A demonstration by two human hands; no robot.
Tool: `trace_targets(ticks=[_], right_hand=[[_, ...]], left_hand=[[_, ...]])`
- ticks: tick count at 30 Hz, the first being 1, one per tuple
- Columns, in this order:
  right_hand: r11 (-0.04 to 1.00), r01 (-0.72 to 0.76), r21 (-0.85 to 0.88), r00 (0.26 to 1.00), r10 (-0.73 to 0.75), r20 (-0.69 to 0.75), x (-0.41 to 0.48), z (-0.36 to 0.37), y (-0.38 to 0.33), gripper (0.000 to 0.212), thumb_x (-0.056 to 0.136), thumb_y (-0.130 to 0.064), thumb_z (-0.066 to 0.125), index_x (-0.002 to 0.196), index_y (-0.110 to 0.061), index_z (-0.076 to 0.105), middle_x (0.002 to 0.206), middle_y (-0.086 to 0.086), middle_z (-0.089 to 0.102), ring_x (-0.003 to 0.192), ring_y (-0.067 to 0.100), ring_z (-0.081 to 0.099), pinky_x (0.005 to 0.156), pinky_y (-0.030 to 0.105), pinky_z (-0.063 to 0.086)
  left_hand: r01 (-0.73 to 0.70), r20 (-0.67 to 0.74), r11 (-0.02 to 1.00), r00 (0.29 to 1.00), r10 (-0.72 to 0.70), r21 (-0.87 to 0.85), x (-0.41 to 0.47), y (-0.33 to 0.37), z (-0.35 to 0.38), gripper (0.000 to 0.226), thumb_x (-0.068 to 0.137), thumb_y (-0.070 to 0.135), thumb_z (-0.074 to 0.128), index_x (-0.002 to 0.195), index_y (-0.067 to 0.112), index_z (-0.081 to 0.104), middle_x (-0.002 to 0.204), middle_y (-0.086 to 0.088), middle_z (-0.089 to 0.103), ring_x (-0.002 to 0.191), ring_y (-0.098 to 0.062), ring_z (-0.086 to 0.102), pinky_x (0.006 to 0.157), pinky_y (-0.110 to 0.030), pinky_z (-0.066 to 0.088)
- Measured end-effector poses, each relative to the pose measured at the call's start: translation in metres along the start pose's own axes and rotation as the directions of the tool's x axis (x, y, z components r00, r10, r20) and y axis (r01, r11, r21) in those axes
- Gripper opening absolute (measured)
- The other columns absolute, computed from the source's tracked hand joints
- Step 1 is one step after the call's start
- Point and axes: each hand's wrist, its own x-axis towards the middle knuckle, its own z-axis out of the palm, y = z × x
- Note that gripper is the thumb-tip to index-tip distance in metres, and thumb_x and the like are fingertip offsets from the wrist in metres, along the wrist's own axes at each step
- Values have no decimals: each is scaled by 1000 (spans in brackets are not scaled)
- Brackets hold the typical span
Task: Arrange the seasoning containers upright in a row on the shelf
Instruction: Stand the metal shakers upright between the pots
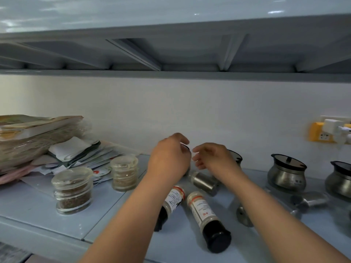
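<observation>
your pale blue shelf point(34, 207) is carrying two upright glass jars point(73, 190), fallen black-capped bottles point(208, 219), steel shakers lying down point(206, 182), lidded steel pots point(286, 174) and stacked packets point(38, 137).

Single head-worn wide-angle view, set close before the pale blue glossy shelf point(57, 211), facing forward and slightly down toward the white tiled back wall point(171, 111), both forearms entering from the lower edge, grey upper shelf underside point(171, 52) overhead.

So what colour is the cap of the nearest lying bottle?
Black cap, clearest in the head view.
</observation>
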Motion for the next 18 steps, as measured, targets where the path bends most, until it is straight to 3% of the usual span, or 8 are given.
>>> trace_targets(ticks=[2,4,8,9,13,15,18], right_hand=[[984,-4,-176,999,-4,-46,-1,-9,9,27,87,-8,45,81,-27,64,90,-1,70,82,16,65,83,33,53],[930,-15,-367,998,-11,-68,-2,-14,18,24,86,-11,48,94,-24,66,97,-3,67,92,14,62,81,24,46],[816,24,-578,1000,-13,25,-5,-14,27,31,83,-30,60,110,-17,64,106,0,67,100,16,61,60,13,35],[786,44,-617,998,-10,58,-6,-13,28,37,81,-33,62,114,-15,62,110,3,67,103,17,60,61,14,36],[692,82,-718,983,64,174,-7,-7,32,47,81,-34,65,119,-8,57,120,14,61,112,26,56,91,32,46],[672,83,-736,974,103,203,-6,-6,35,45,81,-32,65,118,-8,58,119,14,61,111,27,57,90,34,48],[688,63,-723,968,133,211,-5,-6,37,44,79,-28,66,118,-11,57,117,12,62,108,27,58,88,33,49]], left_hand=[[23,152,997,988,-35,79,9,10,11,30,88,17,49,115,23,61,115,0,65,106,-21,59,79,-25,43],[-30,287,979,957,-30,203,17,15,26,32,89,17,50,120,20,58,123,-2,60,113,-22,56,84,-27,43],[-142,416,912,909,-35,386,30,16,56,34,88,14,52,121,13,58,121,-7,61,109,-25,59,90,-32,50],[-144,437,903,898,-53,405,31,15,62,34,87,15,53,121,13,58,120,-8,62,107,-25,60,88,-32,51],[-144,431,874,899,-81,464,28,0,73,37,88,18,54,125,15,53,127,-7,58,114,-26,57,92,-34,48],[-154,443,878,894,-72,453,25,-8,74,35,88,15,51,123,17,54,127,-6,58,115,-25,56,94,-34,48],[-195,491,885,870,-43,423,26,-15,77,19,84,10,50,91,25,58,115,-6,64,102,-24,62,79,-31,47]])
